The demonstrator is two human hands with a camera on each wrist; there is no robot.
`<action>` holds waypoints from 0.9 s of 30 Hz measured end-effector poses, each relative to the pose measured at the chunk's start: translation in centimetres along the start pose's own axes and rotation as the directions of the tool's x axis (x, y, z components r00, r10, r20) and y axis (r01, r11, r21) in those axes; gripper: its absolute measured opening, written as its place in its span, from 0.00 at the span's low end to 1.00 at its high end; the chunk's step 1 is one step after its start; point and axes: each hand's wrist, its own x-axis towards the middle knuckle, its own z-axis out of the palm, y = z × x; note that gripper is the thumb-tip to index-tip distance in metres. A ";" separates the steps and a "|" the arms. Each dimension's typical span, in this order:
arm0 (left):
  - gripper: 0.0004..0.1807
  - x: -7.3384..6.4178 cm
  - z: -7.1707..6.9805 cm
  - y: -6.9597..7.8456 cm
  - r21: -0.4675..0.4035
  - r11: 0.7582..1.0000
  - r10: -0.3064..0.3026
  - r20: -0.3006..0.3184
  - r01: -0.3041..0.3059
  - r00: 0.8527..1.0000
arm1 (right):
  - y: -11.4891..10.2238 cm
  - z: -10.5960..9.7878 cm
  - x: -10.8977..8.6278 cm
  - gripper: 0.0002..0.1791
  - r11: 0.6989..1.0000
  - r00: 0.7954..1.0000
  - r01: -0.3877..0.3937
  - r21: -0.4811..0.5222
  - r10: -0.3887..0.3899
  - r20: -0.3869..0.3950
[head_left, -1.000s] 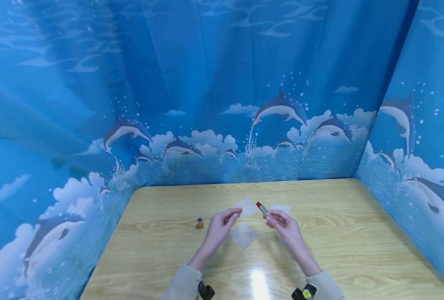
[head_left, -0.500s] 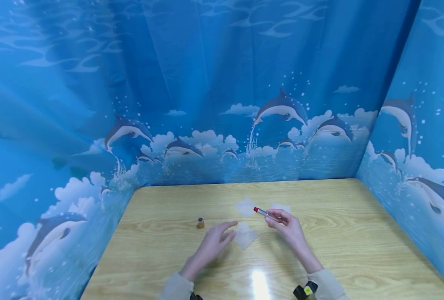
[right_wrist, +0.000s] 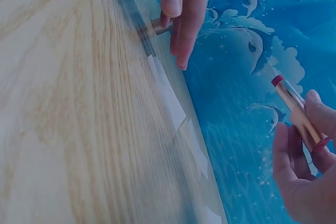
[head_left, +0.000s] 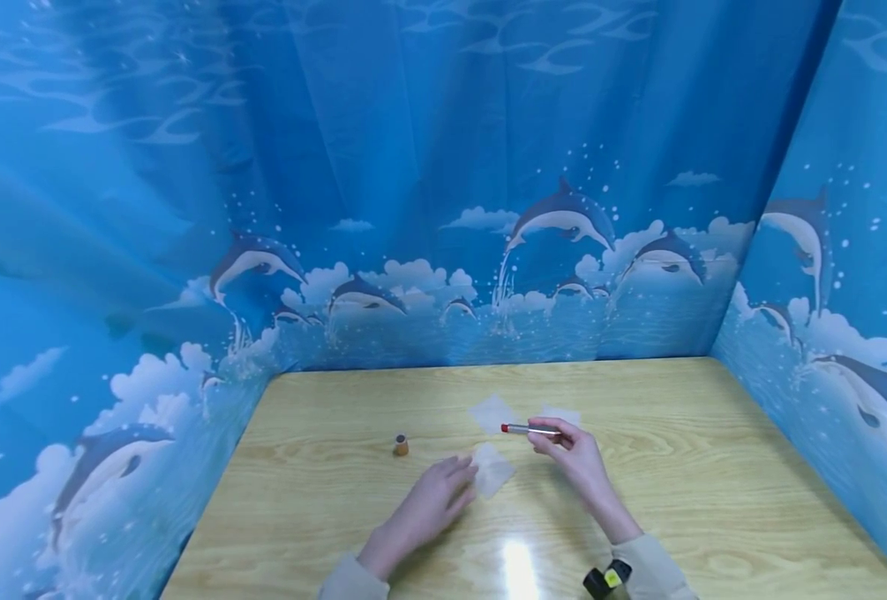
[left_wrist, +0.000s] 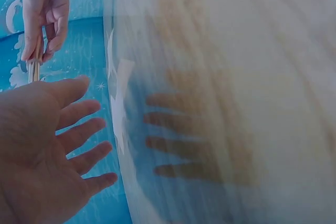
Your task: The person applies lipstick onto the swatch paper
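Note:
My right hand [head_left: 574, 462] pinches an uncapped lipstick [head_left: 520, 428] between thumb and fingers above the table. Its red tip points left in the head view, and the right wrist view shows the shiny metallic tube [right_wrist: 300, 113] clearly. The left hand [head_left: 430, 500] hovers low with extended, spread fingers, as the left wrist view shows. In the head view its fingertips overlap the left corner of the nearest thin white paper square [head_left: 495, 472]; whether they touch it, I cannot tell. Two more such squares lie behind: one in the middle [head_left: 491, 413], another partly behind the right hand [head_left: 563, 415].
Left of the papers, a small brown, dark-topped cylinder [head_left: 401, 446] stands on the wood-grain table [head_left: 323, 492]. Blue curtains [head_left: 413, 167] printed with dolphins hang along the back and both sides. A bright light reflection shows on the table's near part.
My left hand has moved down and toward me, its fingers spreading from a closed pose to near the front paper. The lipstick has tilted from slanting upward to nearly level in the right hand.

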 end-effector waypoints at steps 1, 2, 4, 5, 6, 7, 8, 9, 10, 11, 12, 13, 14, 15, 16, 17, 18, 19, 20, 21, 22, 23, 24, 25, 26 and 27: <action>0.24 -0.1 0.0 0.0 0.021 1.000 0.009 0.007 -0.009 1.000 | 0.0 0.1 0.1 0.22 1.000 1.000 -0.005 -0.003 0.005 -0.004; 0.24 -0.3 0.1 0.1 0.038 0.999 0.018 0.015 -0.018 1.000 | 0.0 0.1 0.1 0.22 1.000 1.000 -0.009 -0.004 0.009 -0.007; 0.25 -0.5 0.2 0.1 0.060 0.998 0.022 0.033 -0.024 0.999 | -0.1 0.3 0.2 0.23 1.000 1.000 -0.017 -0.015 0.017 -0.016; 0.25 -0.5 0.2 0.1 0.068 0.997 0.021 0.042 -0.024 0.999 | -0.1 0.3 0.3 0.23 1.000 1.000 -0.018 -0.020 0.018 -0.021; 0.26 -0.6 0.3 0.2 0.072 0.997 0.014 0.054 -0.018 0.998 | -0.1 0.4 0.3 0.23 0.999 1.000 -0.020 -0.025 0.019 -0.023; 0.26 -0.6 0.3 0.2 0.073 0.997 0.006 0.065 -0.011 0.998 | -0.1 0.4 0.4 0.23 0.999 1.000 -0.020 -0.027 0.020 -0.024; 0.27 -0.7 0.3 0.2 0.071 0.997 -0.002 0.077 -0.003 0.997 | -0.1 0.5 0.4 0.23 0.999 1.000 -0.017 -0.029 0.016 -0.026; 0.27 -0.8 0.4 0.3 0.069 0.998 -0.012 0.088 0.006 0.996 | -0.1 0.6 0.5 0.22 1.000 1.000 -0.017 -0.025 0.017 -0.026; 0.27 -0.8 0.4 0.3 0.067 0.998 -0.019 0.097 0.013 0.995 | -0.1 0.7 0.6 0.22 1.000 1.000 -0.016 -0.015 0.016 -0.024; 0.28 -0.9 0.3 0.4 0.065 0.998 -0.024 0.104 0.017 0.994 | -0.1 0.8 0.6 0.21 1.000 1.000 -0.016 -0.004 0.016 -0.025; 0.28 -1.0 0.3 0.5 0.062 0.998 -0.029 0.110 0.022 0.993 | -0.1 0.9 0.7 0.21 1.000 1.000 -0.020 0.005 0.020 -0.024; 0.28 -1.0 0.3 0.5 0.059 0.998 -0.033 0.115 0.026 0.993 | -0.1 1.0 0.8 0.20 1.000 0.999 -0.023 0.015 0.023 -0.023; 0.29 -1.1 0.3 0.6 0.057 0.998 -0.035 0.119 0.028 0.992 | 0.0 1.1 0.9 0.20 0.999 0.999 -0.026 0.021 0.026 -0.022; 0.29 -1.1 0.3 0.6 0.057 0.998 -0.035 0.122 0.028 0.992 | 0.0 1.2 1.0 0.19 0.999 0.999 -0.031 0.031 0.032 -0.020; 0.29 -1.2 0.3 0.6 0.057 0.998 -0.035 0.125 0.029 0.992 | 0.0 1.2 1.1 0.19 0.999 0.999 -0.032 0.032 0.033 -0.019; 0.29 -1.2 0.3 0.7 0.056 0.998 -0.036 0.127 0.029 0.991 | 0.1 1.3 1.1 0.20 0.999 0.999 -0.032 0.034 0.032 -0.018; 0.29 -1.2 0.3 0.7 0.058 0.998 -0.036 0.129 0.029 0.991 | 0.1 1.3 1.2 0.20 0.999 1.000 -0.029 0.033 0.029 -0.012; 0.30 -1.2 0.3 0.7 0.059 0.998 -0.036 0.131 0.028 0.991 | 0.1 1.4 1.2 0.20 0.999 1.000 -0.022 0.038 0.023 -0.005; 0.30 -1.2 0.3 0.7 0.059 0.998 -0.034 0.130 0.026 0.991 | 0.2 1.4 1.3 0.20 0.999 1.000 -0.016 0.042 0.016 0.001; 0.30 -1.2 0.4 0.7 0.060 0.998 -0.031 0.129 0.024 0.991 | 0.2 1.5 1.4 0.20 0.999 1.000 -0.010 0.052 0.010 0.007; 0.30 -1.2 0.4 0.7 0.059 0.998 -0.030 0.128 0.022 0.991 | 0.3 1.6 1.4 0.20 0.998 1.000 -0.005 0.060 0.004 0.014; 0.30 -1.2 0.4 0.7 0.060 0.998 -0.028 0.127 0.020 0.992 | 0.3 1.6 1.5 0.20 0.997 1.000 -0.001 0.071 -0.001 0.021; 0.30 -1.2 0.4 0.6 0.059 0.998 -0.023 0.124 0.016 0.992 | 0.3 1.7 1.6 0.20 0.997 1.000 0.003 0.075 -0.005 0.027; 0.30 -1.2 0.4 0.6 0.060 0.998 -0.021 0.122 0.014 0.992 | 0.3 1.8 1.7 0.19 0.996 1.000 0.005 0.085 -0.007 0.030; 0.30 -1.2 0.4 0.5 0.061 0.998 -0.019 0.120 0.012 0.993 | 0.4 1.9 1.7 0.19 0.996 0.999 0.007 0.089 -0.010 0.034; 0.30 -1.2 0.5 0.5 0.063 0.998 -0.017 0.119 0.009 0.993 | 0.3 2.0 1.8 0.18 0.995 0.999 0.006 0.096 -0.010 0.038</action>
